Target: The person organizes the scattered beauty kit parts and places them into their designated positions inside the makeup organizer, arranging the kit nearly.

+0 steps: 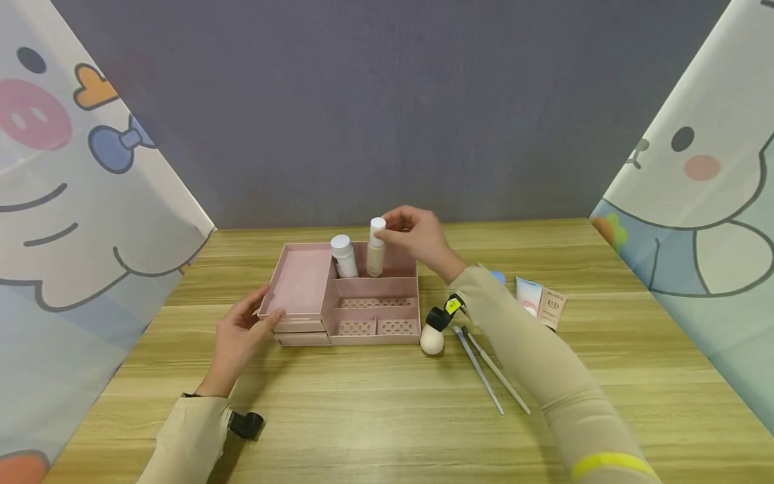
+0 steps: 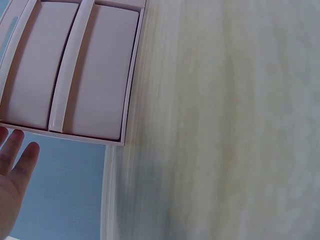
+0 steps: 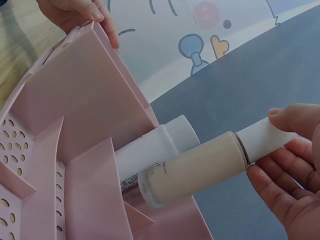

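Observation:
A foundation bottle point(image 1: 375, 259) with a white cap is held upright by my right hand point(image 1: 420, 235). Thumb and fingers pinch its cap, and in the right wrist view the beige bottle point(image 3: 195, 170) hangs over the back compartment of a pink organizer point(image 1: 302, 279). Beside it, a white bottle point(image 1: 345, 259) stands in that compartment. At the organizer's left front corner rests my left hand point(image 1: 238, 336), its thumb on the top front edge and its fingers along the side. The left wrist view shows those fingers point(image 2: 22, 165) fairly straight, close to the drawer fronts point(image 2: 100, 70).
Right of the organizer lie a round cream-coloured makeup sponge point(image 1: 432, 341) and two slim brushes, one blue-grey point(image 1: 480, 373) and one pale point(image 1: 502, 376). Farther right are a white-and-blue tube point(image 1: 529, 293) and a beige BB packet point(image 1: 552, 308). A grey partition point(image 1: 387, 121) rises behind the table.

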A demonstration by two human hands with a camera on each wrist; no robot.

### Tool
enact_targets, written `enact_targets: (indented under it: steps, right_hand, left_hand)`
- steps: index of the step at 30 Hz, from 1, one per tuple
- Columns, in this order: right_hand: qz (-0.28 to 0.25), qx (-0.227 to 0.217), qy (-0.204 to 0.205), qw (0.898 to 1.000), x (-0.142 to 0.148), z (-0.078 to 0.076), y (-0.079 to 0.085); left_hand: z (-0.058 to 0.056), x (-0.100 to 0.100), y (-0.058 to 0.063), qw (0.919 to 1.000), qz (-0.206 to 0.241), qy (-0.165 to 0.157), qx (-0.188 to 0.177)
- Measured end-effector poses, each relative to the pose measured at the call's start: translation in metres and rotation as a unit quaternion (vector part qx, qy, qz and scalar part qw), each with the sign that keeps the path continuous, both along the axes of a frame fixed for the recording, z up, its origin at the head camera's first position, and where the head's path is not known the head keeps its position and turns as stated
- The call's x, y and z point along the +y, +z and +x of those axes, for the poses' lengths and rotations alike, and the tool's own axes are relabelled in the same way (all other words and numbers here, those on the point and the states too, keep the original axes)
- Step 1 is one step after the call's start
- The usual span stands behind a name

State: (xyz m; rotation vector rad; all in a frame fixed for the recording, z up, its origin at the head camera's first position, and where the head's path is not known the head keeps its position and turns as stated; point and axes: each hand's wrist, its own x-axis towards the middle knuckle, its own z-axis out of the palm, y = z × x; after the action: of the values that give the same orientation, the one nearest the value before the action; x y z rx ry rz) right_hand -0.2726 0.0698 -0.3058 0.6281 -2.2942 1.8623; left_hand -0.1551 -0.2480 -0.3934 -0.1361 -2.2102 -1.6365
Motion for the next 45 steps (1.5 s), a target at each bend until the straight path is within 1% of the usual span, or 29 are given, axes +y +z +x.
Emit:
enact_targets:
  steps: [8, 18, 22, 26, 35, 38, 45]
  right_hand:
    - [0.014, 0.009, -0.012, 1.0, -0.007, -0.004, -0.006]
    - [0.005, 0.018, -0.019, 1.0, -0.017, -0.007, -0.016]
    - [0.002, 0.025, -0.012, 1.0, -0.019, -0.008, -0.021]
    - [0.01, 0.027, -0.005, 1.0, -0.02, -0.008, -0.026]
    - [0.017, 0.03, -0.003, 0.999, -0.02, -0.008, -0.035]
    - [0.022, 0.029, -0.003, 0.999, -0.021, -0.008, -0.038]
    - [0.022, 0.003, 0.001, 1.0, -0.023, -0.008, -0.044]
  left_hand:
    - [-0.001, -0.001, -0.001, 1.0, 0.001, -0.004, 0.009]
    - [-0.001, 0.0, -0.003, 0.9997, 0.016, 0.0, 0.019]
    - [-0.002, 0.001, -0.002, 0.9996, 0.019, 0.0, 0.02]
    - [-0.002, 0.001, -0.002, 0.9997, 0.016, 0.002, 0.02]
    - [-0.002, 0.002, -0.002, 0.9996, 0.012, 0.004, 0.023]
    - [-0.002, 0.002, -0.002, 0.9997, 0.01, 0.004, 0.021]
    - [-0.002, 0.002, -0.002, 0.9998, 0.014, 0.005, 0.016]
